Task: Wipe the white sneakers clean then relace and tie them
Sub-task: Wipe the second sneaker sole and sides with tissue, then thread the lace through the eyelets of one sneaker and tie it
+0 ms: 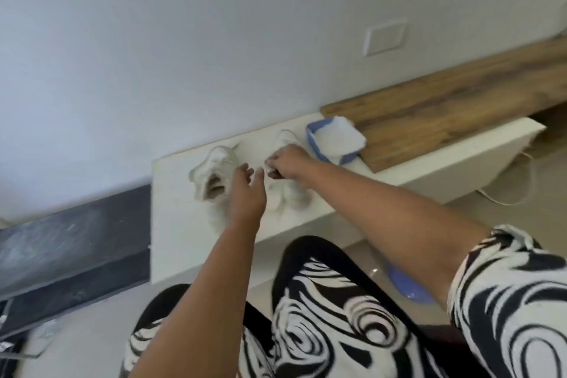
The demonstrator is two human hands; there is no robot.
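Here, right hand [287, 163] on right sneaker [287, 190], near ledge [184, 242] edge

Blurry head view, tilted, downward

right sneaker [288, 190] mostly hidden behind right hand [287, 163] & motion-blurred, lace in pinch too small to make out, left sneaker [214, 175] part covered by left hand [247, 190]
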